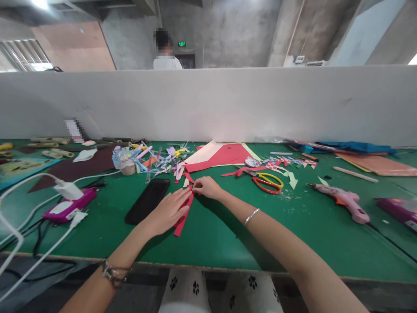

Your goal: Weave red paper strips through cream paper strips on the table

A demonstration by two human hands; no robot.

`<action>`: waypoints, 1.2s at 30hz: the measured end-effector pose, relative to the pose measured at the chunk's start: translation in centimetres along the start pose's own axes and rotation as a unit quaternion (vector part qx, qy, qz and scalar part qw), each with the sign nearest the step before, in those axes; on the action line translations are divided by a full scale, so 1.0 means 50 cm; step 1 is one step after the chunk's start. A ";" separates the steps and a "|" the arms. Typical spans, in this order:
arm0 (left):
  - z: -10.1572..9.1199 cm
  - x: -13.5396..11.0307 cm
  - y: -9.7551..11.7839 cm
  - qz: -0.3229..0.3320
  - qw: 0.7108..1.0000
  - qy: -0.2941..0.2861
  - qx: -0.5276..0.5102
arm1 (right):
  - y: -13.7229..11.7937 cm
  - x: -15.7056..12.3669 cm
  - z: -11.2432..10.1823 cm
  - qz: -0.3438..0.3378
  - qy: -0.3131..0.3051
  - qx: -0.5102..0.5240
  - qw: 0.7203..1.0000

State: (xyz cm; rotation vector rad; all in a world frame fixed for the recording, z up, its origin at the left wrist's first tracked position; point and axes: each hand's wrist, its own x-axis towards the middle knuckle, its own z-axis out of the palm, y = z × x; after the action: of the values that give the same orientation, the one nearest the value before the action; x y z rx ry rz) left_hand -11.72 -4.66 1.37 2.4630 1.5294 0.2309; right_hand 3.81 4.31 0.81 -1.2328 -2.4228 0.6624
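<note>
A red paper strip (183, 223) lies lengthwise on the green table in front of me. My left hand (170, 211) rests flat across it with fingers stretched out, pressing it down. At the strip's far end, the fingertips of my right hand (206, 188) are pinched together on the red paper. Left of my left hand is a black phone (148, 201), close to the wrist. Beyond both hands lie larger red paper sheets (218, 155) over pale ones. Scissors (270, 182) with yellow and red handles lie right of my right hand.
A pink glue gun (347, 201) with a cord lies at right. Purple power strips (70, 206) with white plugs and cables sit at left. Woven paper scraps (289, 163) and cut strips (166, 158) litter the back. A grey partition (208, 104) closes off the table; a person stands beyond.
</note>
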 end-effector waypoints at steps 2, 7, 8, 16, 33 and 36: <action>0.014 0.004 0.002 -0.001 0.999 -0.029 0.039 | -0.004 0.004 0.000 -0.002 0.005 -0.022 1.000; 0.026 0.005 0.014 -0.005 0.994 -0.064 0.090 | 0.000 0.008 -0.018 0.006 0.027 -0.068 0.997; 0.026 0.005 0.015 -0.010 0.993 -0.068 0.094 | 0.008 0.009 -0.031 0.013 0.039 -0.080 0.996; 0.018 0.003 -0.006 -0.023 0.991 -0.045 0.124 | 0.143 -0.042 -0.192 0.087 0.107 -0.204 0.969; -0.019 0.101 0.091 0.068 0.970 0.165 -0.164 | 0.101 -0.124 -0.255 0.111 0.200 -0.166 0.959; -0.013 0.141 0.104 0.053 0.928 0.181 -0.322 | 0.074 -0.139 -0.241 0.048 0.132 0.031 0.990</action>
State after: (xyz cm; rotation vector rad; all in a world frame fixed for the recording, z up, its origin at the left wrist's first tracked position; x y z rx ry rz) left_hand -4.29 -0.47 3.52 2.0278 1.1671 1.0718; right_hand 16.13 3.54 8.20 -1.3264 -2.1240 0.5571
